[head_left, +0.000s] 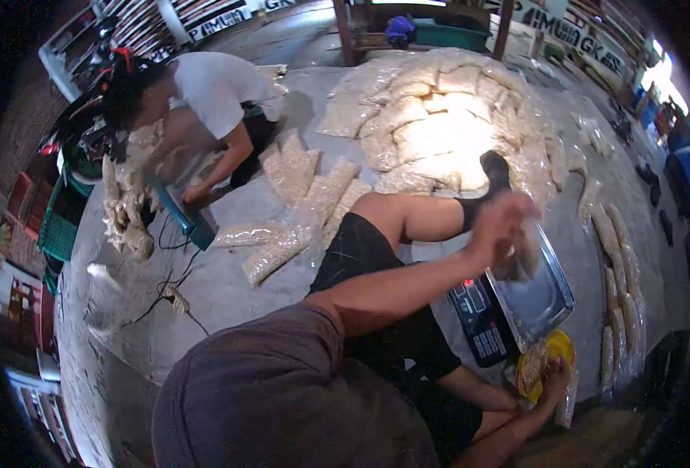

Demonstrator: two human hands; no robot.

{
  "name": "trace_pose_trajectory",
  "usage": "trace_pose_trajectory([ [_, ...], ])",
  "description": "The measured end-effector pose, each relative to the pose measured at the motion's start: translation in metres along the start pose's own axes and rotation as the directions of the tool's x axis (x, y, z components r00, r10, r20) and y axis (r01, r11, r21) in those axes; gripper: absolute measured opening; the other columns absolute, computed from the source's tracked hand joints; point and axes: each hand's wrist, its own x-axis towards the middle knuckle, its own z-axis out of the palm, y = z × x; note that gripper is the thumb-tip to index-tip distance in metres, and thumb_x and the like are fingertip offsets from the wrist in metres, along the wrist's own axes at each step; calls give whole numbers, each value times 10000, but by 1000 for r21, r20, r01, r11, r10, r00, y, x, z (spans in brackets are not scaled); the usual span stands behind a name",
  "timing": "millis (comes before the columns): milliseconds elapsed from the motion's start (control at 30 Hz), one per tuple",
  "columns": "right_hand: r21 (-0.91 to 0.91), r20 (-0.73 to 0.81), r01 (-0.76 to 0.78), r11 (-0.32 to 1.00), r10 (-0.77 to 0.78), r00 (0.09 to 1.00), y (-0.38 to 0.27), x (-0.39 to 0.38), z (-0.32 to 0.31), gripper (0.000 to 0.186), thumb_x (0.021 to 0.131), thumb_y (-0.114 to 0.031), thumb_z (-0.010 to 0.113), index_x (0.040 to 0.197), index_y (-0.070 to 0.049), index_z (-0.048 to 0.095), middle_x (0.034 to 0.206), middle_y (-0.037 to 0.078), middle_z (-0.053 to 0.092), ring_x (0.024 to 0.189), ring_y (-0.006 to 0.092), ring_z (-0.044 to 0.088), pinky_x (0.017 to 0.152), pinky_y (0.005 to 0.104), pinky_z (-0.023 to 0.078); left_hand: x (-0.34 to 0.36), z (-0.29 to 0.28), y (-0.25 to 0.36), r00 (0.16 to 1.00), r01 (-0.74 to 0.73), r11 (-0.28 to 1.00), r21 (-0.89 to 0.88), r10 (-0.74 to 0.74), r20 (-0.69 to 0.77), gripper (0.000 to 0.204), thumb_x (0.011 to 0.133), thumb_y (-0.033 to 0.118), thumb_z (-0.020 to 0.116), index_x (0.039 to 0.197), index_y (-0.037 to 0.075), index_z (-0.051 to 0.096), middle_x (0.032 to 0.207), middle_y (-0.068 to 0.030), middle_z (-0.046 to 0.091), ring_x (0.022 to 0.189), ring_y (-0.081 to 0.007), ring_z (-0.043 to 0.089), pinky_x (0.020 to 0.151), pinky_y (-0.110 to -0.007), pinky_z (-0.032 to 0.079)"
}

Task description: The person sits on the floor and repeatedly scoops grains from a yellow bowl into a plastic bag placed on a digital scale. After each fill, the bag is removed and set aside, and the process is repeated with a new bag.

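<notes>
My left hand (502,226) is stretched over the metal tray (549,290) of a digital scale, somewhat smeared by motion. Its fingers are closed at the top of a clear plastic bag (526,256), which hangs or stands over the tray; I cannot tell which. The scale's black keypad panel (481,324) faces me with a lit red display. Lower down, beside the tray's near edge, my right hand (557,381) grips the rim of a yellow bowl (561,345). Small pale pieces (533,366) lie inside that bowl.
Filled clear bags are heaped (438,117) beyond my legs, with more bags (302,195) to the left. A row of long filled bags (622,288) lies at right. Another person (212,93) sits bent over a teal sealing device (175,209); its cable (175,296) crosses the sheet.
</notes>
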Motion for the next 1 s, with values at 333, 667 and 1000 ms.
trace_pose_trajectory([
  [333,204,-22,-113,972,120,993,-15,5,-11,461,1009,-318,639,1394,-81,548,1122,60,660,955,179,624,806,326,528,-9,-234,225,841,107,651,751,344,-418,235,1044,264,568,1047,39,632,779,2,579,676,-87,580,638,-275,503],
  [667,-171,-490,528,832,-537,687,-219,-150,82,346,1030,-291,606,1220,-4,641,1022,77,671,981,195,638,876,341,514,-116,-321,88,923,328,115,937,-250,-293,479,1036,293,538,1390,-29,550,1376,-267,587,1261,-419,574,1088,-434,434],
  [1000,-693,-153,260,672,-490,858,-230,73,120,599,991,-576,537,805,-24,675,726,141,649,658,301,633,638,425,469,75,-119,-78,661,-70,-23,997,-749,29,825,914,634,578,1379,-44,505,1273,-299,596,1172,-426,616,1003,-492,491],
])
